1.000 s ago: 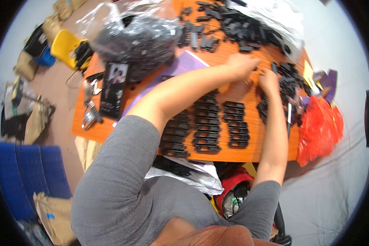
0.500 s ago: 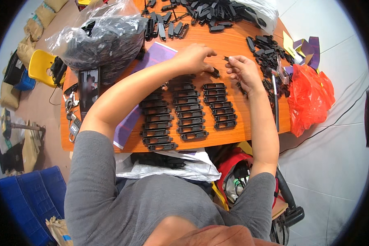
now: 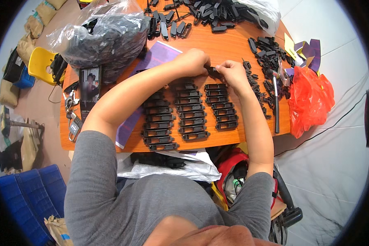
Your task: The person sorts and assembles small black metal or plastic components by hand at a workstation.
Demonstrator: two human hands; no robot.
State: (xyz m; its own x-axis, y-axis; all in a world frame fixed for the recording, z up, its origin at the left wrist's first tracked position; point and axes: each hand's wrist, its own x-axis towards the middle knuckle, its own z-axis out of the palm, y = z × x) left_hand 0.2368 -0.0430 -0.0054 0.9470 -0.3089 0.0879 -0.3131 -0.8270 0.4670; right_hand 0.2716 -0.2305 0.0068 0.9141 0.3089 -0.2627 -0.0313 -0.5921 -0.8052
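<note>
Three columns of black plastic frames lie on the wooden table: a left column [image 3: 159, 126], a middle column [image 3: 192, 115] and a right column [image 3: 222, 107]. Just beyond the right column is one more black plastic frame [image 3: 214, 73], between my hands. My left hand [image 3: 194, 62] is closed at its left end, the fingertips partly hidden behind the hand. My right hand [image 3: 233, 74] pinches at its right end; the small black part seen there earlier is hidden by the fingers.
Loose black parts [image 3: 217, 14] heap up at the far side, with small black clips [image 3: 253, 82] to the right. A clear bag [image 3: 106, 39] of black parts, a phone [image 3: 90, 86] and keys [image 3: 71, 100] are at left. A brush [image 3: 276, 104] lies near a red bag [image 3: 311, 100].
My right hand has come down and left with the small black part to the frame's right end. My left hand has lowered slightly and closed at the frame's left end.
</note>
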